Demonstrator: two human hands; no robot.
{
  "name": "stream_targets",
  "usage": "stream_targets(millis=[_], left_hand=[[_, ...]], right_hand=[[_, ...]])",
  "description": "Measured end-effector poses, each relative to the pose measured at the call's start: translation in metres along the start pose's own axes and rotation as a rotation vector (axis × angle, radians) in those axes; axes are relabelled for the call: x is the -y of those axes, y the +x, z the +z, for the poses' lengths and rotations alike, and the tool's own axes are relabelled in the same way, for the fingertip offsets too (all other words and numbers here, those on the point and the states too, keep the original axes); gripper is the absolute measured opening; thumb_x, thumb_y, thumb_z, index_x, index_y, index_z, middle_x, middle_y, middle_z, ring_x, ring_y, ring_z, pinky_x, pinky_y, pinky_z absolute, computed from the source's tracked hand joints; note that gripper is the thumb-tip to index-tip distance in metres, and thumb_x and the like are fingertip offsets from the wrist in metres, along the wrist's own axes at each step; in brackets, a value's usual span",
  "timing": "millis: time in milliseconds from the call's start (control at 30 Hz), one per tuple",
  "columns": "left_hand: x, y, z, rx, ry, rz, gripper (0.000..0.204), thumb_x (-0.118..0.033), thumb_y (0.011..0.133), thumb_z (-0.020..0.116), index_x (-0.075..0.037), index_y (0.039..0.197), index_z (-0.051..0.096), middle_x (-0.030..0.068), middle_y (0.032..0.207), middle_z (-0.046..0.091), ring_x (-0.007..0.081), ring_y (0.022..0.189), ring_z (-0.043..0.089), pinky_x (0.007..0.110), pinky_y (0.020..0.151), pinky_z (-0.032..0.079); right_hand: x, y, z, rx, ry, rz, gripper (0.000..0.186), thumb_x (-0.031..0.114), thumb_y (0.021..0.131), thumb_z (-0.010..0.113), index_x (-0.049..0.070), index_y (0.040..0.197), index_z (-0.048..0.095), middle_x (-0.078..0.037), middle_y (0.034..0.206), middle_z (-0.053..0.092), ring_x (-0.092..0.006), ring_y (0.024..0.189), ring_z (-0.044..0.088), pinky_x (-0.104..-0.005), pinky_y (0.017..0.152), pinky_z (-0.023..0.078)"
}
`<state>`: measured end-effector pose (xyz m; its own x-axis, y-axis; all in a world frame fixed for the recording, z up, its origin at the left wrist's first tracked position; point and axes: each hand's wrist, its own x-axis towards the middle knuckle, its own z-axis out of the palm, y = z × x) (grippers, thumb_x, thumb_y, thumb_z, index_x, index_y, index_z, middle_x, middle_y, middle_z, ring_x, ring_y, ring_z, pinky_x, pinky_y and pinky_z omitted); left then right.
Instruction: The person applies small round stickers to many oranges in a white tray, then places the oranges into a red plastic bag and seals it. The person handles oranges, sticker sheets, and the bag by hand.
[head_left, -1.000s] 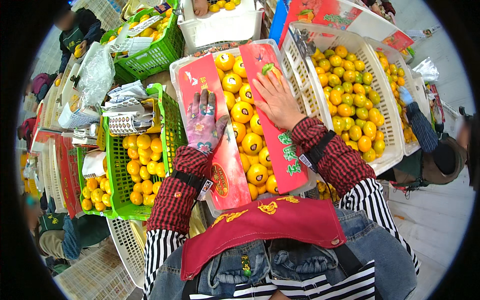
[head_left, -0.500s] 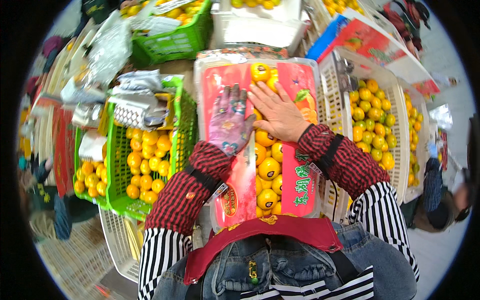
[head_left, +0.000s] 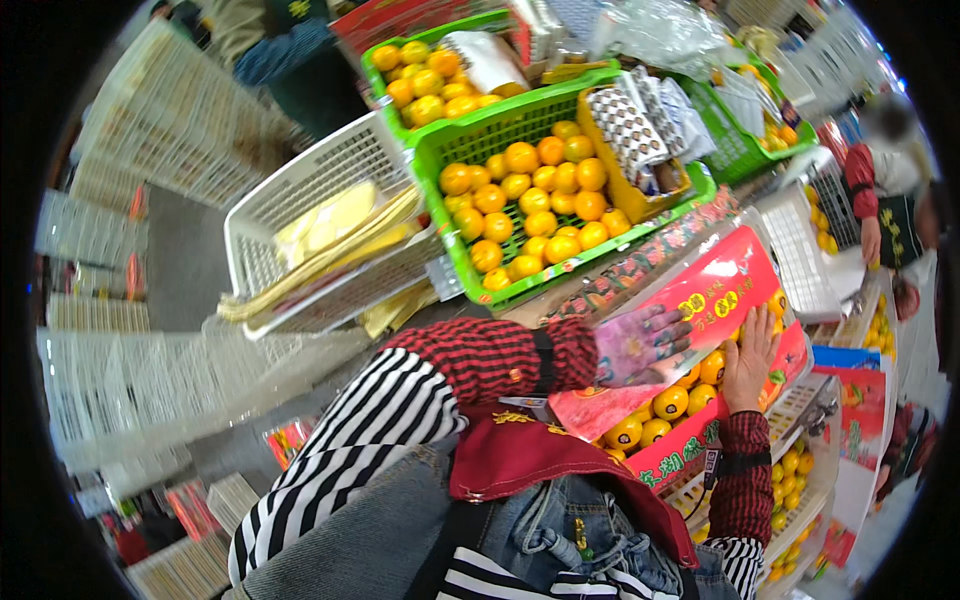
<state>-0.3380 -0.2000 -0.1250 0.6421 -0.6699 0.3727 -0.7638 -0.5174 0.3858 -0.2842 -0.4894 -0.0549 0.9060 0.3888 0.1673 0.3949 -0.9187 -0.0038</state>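
My left hand wears a pink floral glove and lies flat, fingers spread, on a red printed card over a clear-lidded or clear-walled box of orange citrus. My bare right hand, fingers stretched out, rests over the fruit beside it, near the box's far end. Several fruits carry dark round stickers. A second red card strip lies along the near side of the fruit.
A green crate of oranges with packets in a yellow tray stands beyond my left arm. A white basket holds yellow sheets. Stacked crates fill the left. More fruit crates are at the right, and a co-worker stands there.
The view has swung leftward, so the box now sits right of centre, at an angle. My right hand has shifted from the right card strip onto the middle, beside my left hand.
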Motion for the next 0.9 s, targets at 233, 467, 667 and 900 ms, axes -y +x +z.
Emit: stream_targets(millis=[233,467,667,900], left_hand=[[-0.053,-0.145,-0.071,0.316,0.012,-0.221,0.08,-0.051,0.095,0.051,-0.011,0.161,0.03,0.0102,0.17,0.025,0.0327,0.158,0.019,0.047,0.127,0.02],[-0.023,-0.283,-0.243,-0.23,-0.031,-0.521,0.025,-0.022,0.098,0.064,-0.005,0.115,0.07,0.0116,0.128,0.067,0.0269,0.116,0.064,0.041,0.096,0.056],[0.172,-0.509,-0.417,-0.397,-0.548,-1.313,0.036,-0.034,0.1,0.071,-0.003,0.119,0.073,0.0026,0.098,0.074,0.0124,0.085,0.067,0.028,0.078,0.056],[0.328,-0.756,-0.276,0.561,0.005,-0.287,0.08,-0.054,0.074,0.083,-0.009,0.137,0.063,0.0175,0.137,0.064,0.0313,0.122,0.065,0.041,0.104,0.053]], right_hand=[[-0.005,-0.004,0.006,-0.032,0.025,-0.014,0.065,0.031,0.103,0.05,0.005,0.161,0.034,-0.014,0.17,0.026,-0.0307,0.16,0.016,-0.05,0.128,0.004],[-0.007,-0.003,0.006,0.037,-0.023,-0.008,0.063,0.036,0.108,0.045,0.009,0.163,0.03,-0.012,0.172,0.023,-0.0325,0.16,0.014,-0.051,0.128,0.006],[0.03,0.008,-0.046,0.056,-0.218,0.155,0.062,0.033,0.107,0.05,0.008,0.162,0.034,-0.013,0.169,0.03,-0.0346,0.157,0.022,-0.0535,0.126,0.013],[0.191,0.036,-0.117,-0.283,-0.155,0.057,0.054,0.021,0.106,0.057,0.007,0.156,0.043,-0.016,0.161,0.044,-0.0339,0.151,0.036,-0.0502,0.124,0.023]])
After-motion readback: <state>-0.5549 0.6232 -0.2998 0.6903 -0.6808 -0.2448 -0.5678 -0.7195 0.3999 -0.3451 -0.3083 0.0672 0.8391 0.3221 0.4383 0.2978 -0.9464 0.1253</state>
